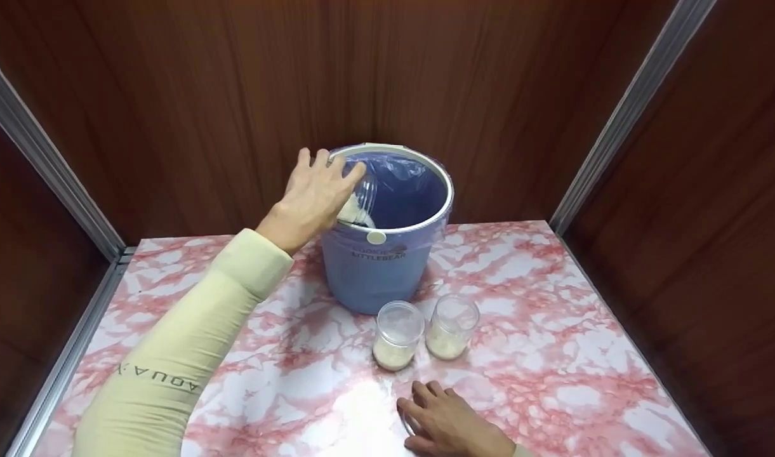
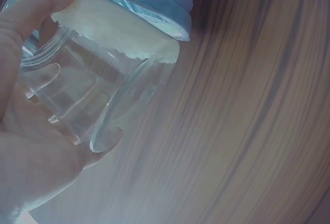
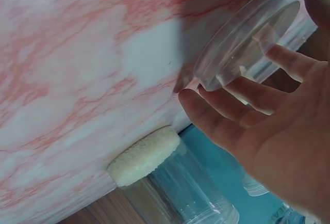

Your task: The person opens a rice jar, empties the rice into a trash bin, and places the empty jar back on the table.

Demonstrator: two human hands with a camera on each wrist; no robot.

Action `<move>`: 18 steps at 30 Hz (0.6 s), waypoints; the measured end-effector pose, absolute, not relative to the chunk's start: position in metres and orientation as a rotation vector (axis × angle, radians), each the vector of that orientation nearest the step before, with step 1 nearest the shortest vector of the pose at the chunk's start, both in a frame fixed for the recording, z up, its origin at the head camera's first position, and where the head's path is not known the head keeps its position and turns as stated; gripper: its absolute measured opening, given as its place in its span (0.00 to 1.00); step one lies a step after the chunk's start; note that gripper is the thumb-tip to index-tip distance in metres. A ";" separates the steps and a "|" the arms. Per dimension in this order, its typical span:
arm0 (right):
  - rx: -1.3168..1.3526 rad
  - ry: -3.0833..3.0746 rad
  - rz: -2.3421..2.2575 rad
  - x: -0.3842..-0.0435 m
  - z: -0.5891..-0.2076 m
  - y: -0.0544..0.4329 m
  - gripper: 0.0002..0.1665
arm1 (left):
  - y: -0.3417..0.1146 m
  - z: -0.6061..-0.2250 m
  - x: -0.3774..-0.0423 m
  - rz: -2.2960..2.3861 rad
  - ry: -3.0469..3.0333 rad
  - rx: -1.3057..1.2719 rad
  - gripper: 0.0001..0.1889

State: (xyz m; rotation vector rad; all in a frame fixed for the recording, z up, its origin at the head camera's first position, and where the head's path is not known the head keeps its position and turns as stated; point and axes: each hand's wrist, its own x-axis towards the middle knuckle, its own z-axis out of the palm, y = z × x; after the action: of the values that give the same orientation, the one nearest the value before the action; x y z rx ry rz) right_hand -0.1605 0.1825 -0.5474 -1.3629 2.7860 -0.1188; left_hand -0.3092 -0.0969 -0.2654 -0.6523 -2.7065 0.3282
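Observation:
My left hand (image 1: 314, 193) grips a clear plastic jar (image 2: 103, 79) at the left rim of the blue bin (image 1: 377, 273). The jar is tipped on its side, and pale grains (image 2: 113, 25) lie along its lower wall. Down on the table, my right hand (image 1: 454, 422) touches a clear round lid (image 3: 247, 43) with loosely bent fingers. The lid lies flat and is mostly covered by the hand in the head view. Just beyond it stand two upright clear jars, a left one (image 1: 397, 339) and a right one (image 1: 450, 330), each with pale grains at the bottom.
A thin plastic bag (image 1: 393, 171) lines the bin under its white rim ring (image 1: 449, 197). The table (image 1: 285, 387) has a red-and-white marbled top. Brown wood-grain panels (image 1: 266, 95) with metal corner strips (image 1: 628, 114) enclose its back and sides.

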 end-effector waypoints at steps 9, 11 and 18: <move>-1.396 2.842 -0.014 -0.162 -0.542 0.178 0.28 | -0.095 -0.265 -0.310 0.375 -2.703 -0.662 0.36; -1.404 2.861 0.010 -0.163 -0.541 0.178 0.27 | -0.094 -0.264 -0.310 0.374 -2.699 -0.664 0.37; -1.344 2.841 0.034 -0.166 -0.538 0.177 0.27 | -0.095 -0.265 -0.311 0.373 -2.691 -0.665 0.36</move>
State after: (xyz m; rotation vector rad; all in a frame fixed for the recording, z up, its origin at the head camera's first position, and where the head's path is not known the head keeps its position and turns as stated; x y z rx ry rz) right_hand -0.1660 0.1772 -0.5378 -1.3436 2.8412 0.0337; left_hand -0.3108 -0.0953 -0.2650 -0.6649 -2.6908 0.3732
